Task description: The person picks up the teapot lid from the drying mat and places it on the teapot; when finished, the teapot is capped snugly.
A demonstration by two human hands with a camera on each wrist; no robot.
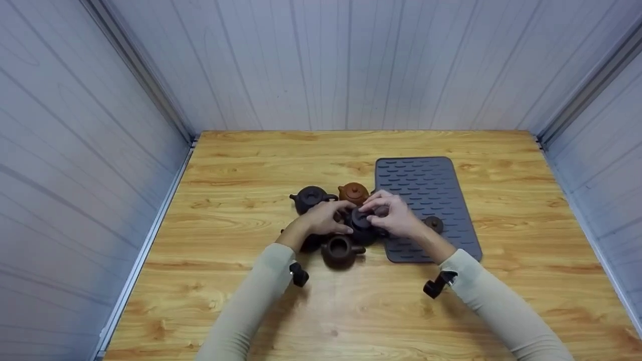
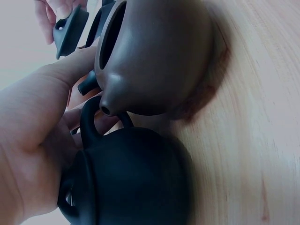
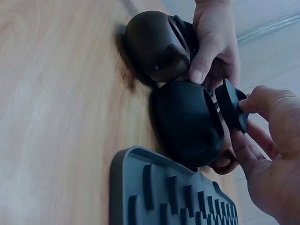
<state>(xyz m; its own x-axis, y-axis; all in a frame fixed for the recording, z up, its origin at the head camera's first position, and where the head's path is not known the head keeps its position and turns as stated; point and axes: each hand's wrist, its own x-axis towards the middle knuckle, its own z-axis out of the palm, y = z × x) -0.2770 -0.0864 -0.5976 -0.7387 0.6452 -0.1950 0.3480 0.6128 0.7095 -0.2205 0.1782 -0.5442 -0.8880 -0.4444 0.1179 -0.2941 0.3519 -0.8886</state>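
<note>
My right hand (image 1: 393,215) pinches a black teapot lid (image 3: 230,107) by its knob between thumb and fingers. The lid is tilted just above the open mouth of a black teapot (image 3: 185,124). Around the spout side of that teapot curls my left hand (image 1: 326,218), its thumb close to the rim. A brown teapot (image 1: 338,256) without a lid stands right beside it, mouth up. Under my left wrist is another black teapot (image 2: 136,180) with its lid on, partly hidden in the head view.
An orange-brown teapot (image 1: 354,192) and a further black teapot (image 1: 308,198) stand behind my hands. At the right lies a grey ridged mat (image 1: 426,175), with a small brown lid (image 1: 434,223) on it. Panelled walls (image 1: 321,65) bound the wooden table (image 1: 241,301).
</note>
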